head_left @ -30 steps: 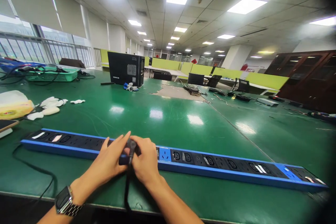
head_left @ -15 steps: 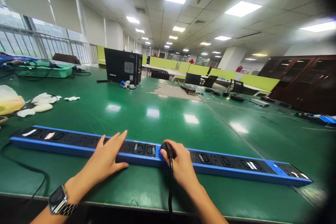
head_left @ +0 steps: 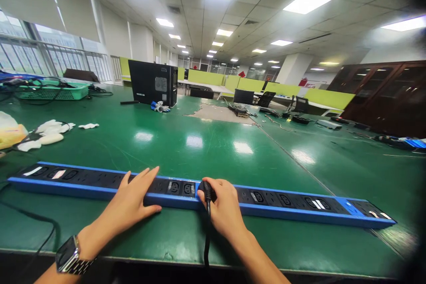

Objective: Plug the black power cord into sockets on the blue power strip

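A long blue power strip (head_left: pixel 276 213) with a black socket face lies across the green table near its front edge. My left hand (head_left: pixel 135 197) rests over the strip left of its middle, fingers spread, thumb at the front side. A watch is on that wrist. My right hand (head_left: pixel 222 204) is closed around a black plug (head_left: pixel 205 190) at the blue middle section of the strip. The plug's cord hangs down toward the table's front edge. Whether its pins are in a socket is hidden.
A black computer case (head_left: pixel 151 82) stands at the back, with gloves (head_left: pixel 160 106) before it. At left are a green basket (head_left: pixel 55 91) of cables, white scraps and a dark cable (head_left: pixel 29 215). Loose parts (head_left: pixel 241 110) lie farther back.
The view has shifted slightly. My right hand and the plug have moved a little to the left, with the plug still at the blue section. My left hand keeps its place on the strip.
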Available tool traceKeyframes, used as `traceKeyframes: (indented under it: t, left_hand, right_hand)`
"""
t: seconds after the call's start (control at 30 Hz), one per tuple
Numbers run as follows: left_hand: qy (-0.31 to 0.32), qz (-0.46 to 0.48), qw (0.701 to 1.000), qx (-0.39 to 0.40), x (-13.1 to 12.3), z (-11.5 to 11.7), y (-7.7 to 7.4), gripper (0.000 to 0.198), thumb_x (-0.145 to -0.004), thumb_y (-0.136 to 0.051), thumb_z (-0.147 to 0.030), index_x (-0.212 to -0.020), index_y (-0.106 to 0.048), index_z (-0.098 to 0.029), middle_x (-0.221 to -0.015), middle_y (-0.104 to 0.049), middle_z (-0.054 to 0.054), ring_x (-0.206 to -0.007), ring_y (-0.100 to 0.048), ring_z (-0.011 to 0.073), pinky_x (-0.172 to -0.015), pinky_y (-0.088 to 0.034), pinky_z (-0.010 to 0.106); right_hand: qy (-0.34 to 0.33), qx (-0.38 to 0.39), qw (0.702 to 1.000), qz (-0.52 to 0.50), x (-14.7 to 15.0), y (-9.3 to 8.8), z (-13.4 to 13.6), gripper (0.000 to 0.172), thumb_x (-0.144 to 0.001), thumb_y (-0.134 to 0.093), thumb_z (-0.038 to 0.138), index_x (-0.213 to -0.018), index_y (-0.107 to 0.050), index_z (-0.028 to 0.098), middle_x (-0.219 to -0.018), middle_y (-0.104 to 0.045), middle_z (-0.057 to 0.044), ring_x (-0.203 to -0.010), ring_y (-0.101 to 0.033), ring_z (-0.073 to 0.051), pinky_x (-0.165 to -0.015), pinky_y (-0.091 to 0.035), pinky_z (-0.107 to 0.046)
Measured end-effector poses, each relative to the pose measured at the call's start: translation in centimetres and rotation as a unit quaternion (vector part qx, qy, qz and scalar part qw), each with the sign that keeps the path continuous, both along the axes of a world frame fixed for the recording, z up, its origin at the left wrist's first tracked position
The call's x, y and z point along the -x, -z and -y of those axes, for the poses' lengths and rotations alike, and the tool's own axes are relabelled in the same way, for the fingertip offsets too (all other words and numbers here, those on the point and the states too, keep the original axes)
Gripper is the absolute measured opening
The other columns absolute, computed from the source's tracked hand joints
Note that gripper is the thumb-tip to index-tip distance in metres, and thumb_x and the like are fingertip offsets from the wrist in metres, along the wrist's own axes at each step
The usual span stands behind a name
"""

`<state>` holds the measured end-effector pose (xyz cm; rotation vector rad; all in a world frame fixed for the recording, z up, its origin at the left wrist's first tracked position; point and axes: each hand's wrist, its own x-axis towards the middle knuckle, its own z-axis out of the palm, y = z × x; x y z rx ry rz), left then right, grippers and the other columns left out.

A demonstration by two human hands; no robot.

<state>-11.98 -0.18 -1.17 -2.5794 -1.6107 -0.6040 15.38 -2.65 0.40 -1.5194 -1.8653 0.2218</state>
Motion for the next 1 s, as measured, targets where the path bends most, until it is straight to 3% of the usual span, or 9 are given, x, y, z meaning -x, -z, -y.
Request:
traceKeyframes:
  t: [0.13,0.2,0.33,0.47,0.57,0.67,0.73,0.83,1.0]
  left_hand:
    - [-0.01,0.03,0.999,0.033,-0.5,0.2,-0.7,0.084,-0.078,-0.068,-0.044,-0.149,-0.028,-0.023,-0.147,-0.045,0.014,-0.137,-0.039,0.036,-0.11,-0.021,0.067]
    - [0.014,0.055,0.997,0.05,-1.3,0.5,-1.1,0.074,-0.082,-0.065,-0.042,-0.146,-0.034,-0.025,-0.146,-0.048,0.012,-0.136,-0.042,0.0331,-0.112,-0.02,0.065]
    - [0.104,0.108,0.987,0.057,-4.5,1.0,-1.6,0.053,-0.088,-0.059,-0.034,-0.138,-0.046,-0.026,-0.142,-0.053,0.008,-0.133,-0.045,0.0274,-0.114,-0.027,0.055]
    - [0.162,0.154,0.973,0.061,-8.6,0.4,-1.8,0.051,-0.086,-0.06,-0.023,-0.136,-0.05,-0.024,-0.137,-0.057,0.008,-0.128,-0.049,0.0256,-0.11,-0.037,0.047]
    - [0.177,0.163,0.968,0.064,-10.7,-0.4,-2.0,0.052,-0.08,-0.06,-0.013,-0.131,-0.055,-0.023,-0.13,-0.063,0.007,-0.121,-0.055,0.0252,-0.106,-0.041,0.045]
    - [0.165,0.171,0.969,0.065,-11.5,-0.8,-2.0,0.046,-0.078,-0.058,-0.009,-0.121,-0.063,-0.022,-0.117,-0.069,0.007,-0.109,-0.061,0.024,-0.099,-0.046,0.043]
    - [0.161,0.183,0.968,0.063,-11.5,-0.9,-2.0,0.042,-0.078,-0.057,-0.009,-0.117,-0.065,-0.023,-0.113,-0.071,0.006,-0.104,-0.063,0.0231,-0.096,-0.048,0.041]
    - [0.166,0.2,0.964,0.058,-11.3,-0.7,-1.7,0.04,-0.079,-0.056,-0.011,-0.115,-0.066,-0.023,-0.11,-0.072,0.005,-0.101,-0.064,0.0224,-0.093,-0.05,0.04]
    - [0.198,0.275,0.94,0.023,-11.1,-0.1,-1.3,0.042,-0.078,-0.052,-0.01,-0.115,-0.066,-0.025,-0.11,-0.071,0.004,-0.102,-0.063,0.0213,-0.091,-0.051,0.037]
  right_hand:
    - [0.008,-0.006,0.999,0.049,0.6,0.0,0.5,0.03,-0.088,-0.057,0.032,-0.116,-0.063,0.024,-0.106,-0.069,-0.008,-0.105,-0.058,-0.025,-0.103,-0.033,-0.057]
    - [0.009,-0.014,0.998,0.065,0.5,0.5,0.7,0.038,-0.089,-0.055,0.031,-0.125,-0.058,0.022,-0.113,-0.067,-0.01,-0.111,-0.056,-0.026,-0.106,-0.03,-0.058]
    - [0.031,-0.067,0.993,0.089,-0.1,2.7,1.6,0.065,-0.084,-0.06,0.039,-0.141,-0.041,0.015,-0.129,-0.06,-0.014,-0.123,-0.049,-0.03,-0.107,-0.031,-0.056]
    - [0.081,-0.151,0.977,0.125,-2.1,5.3,4.1,0.08,-0.084,-0.061,0.044,-0.149,-0.024,0.015,-0.143,-0.048,-0.016,-0.131,-0.042,-0.032,-0.102,-0.038,-0.052]
    - [0.096,-0.18,0.968,0.15,-5.7,7.3,6.8,0.07,-0.083,-0.061,0.045,-0.144,-0.036,0.02,-0.14,-0.051,-0.014,-0.126,-0.048,-0.031,-0.096,-0.043,-0.047]
    - [0.125,-0.227,0.953,0.158,-10.0,9.2,8.9,0.032,-0.085,-0.061,0.037,-0.114,-0.062,0.024,-0.11,-0.069,-0.007,-0.102,-0.063,-0.025,-0.087,-0.045,-0.039]
    - [0.152,-0.235,0.944,0.174,-12.1,10.2,9.7,0.024,-0.086,-0.058,0.039,-0.104,-0.066,0.025,-0.103,-0.072,-0.006,-0.095,-0.065,-0.025,-0.087,-0.043,-0.04]
    - [0.17,-0.237,0.938,0.186,-13.1,10.8,10.0,0.024,-0.087,-0.054,0.039,-0.101,-0.069,0.026,-0.104,-0.072,-0.005,-0.095,-0.064,-0.025,-0.089,-0.04,-0.042]
    - [0.177,-0.244,0.935,0.187,-12.2,10.5,9.7,0.022,-0.086,-0.054,0.035,-0.099,-0.069,0.025,-0.103,-0.073,-0.004,-0.092,-0.063,-0.023,-0.086,-0.039,-0.04]
